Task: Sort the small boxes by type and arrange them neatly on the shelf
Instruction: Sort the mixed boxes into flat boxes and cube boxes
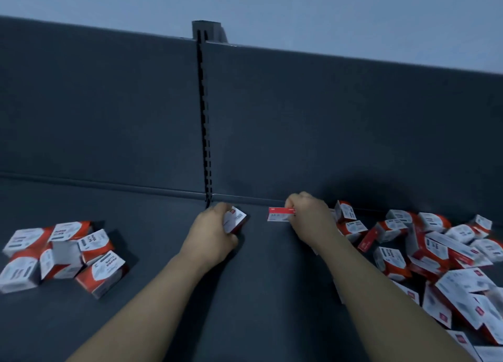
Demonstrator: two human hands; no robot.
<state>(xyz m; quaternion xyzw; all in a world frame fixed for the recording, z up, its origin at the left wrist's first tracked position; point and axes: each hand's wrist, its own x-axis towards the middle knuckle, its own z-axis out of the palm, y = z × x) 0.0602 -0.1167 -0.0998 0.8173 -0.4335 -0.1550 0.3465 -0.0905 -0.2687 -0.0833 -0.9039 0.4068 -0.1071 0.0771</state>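
Your left hand (215,234) is curling its fingers round a stubby red-and-white box (236,220), gripping it tilted with the barcode face turned up. Your right hand (310,220) is pinching a flatter red-topped box (279,214) by its right end and holding it roughly level; I cannot tell whether it is touching the shelf (258,293) or hanging just above it. Both boxes are sitting near the back edge, apart from each other. That suggests you are giving each type its own spot against the back panel (326,130), where the straight edge is offering something to square a row against.

The dark strip of shelf between your forearms is probably serving as your working lane. On your left, a small cluster (62,255) of stubby boxes is lying jumbled, well apart from your hand, some of them resting on edge. On your right, a much larger heap (435,255) is mixing flat and stubby boxes and crowding up just beside your right wrist. A row growing rightward would likely be running into that heap, and your forearm could be nudging its nearest boxes. Just behind your left hand, the slotted upright (204,117) is rising from the seam, so a box pushed there may not be seating flush.
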